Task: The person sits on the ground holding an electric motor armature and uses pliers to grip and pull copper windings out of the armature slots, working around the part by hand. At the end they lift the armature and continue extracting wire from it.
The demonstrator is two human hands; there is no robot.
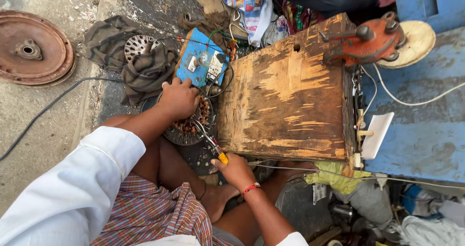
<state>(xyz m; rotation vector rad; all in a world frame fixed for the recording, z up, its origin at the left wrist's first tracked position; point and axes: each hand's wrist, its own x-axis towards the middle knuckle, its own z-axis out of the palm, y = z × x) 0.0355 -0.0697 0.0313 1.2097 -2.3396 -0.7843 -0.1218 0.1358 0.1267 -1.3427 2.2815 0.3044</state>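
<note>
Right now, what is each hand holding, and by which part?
The right hand grips the pliers by their yellow handle. The left hand clasps the round wound motor stator over its top edge.

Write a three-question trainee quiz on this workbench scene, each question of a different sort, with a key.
1. True or false: the left hand rests on the round copper-wound stator.
2. The right hand grips a tool with a handle of which colour? A) yellow B) green C) black
3. Fill in: the orange winding machine sits at the far corner of the worn ___ box.

Key: 1 true; 2 A; 3 wooden
</note>
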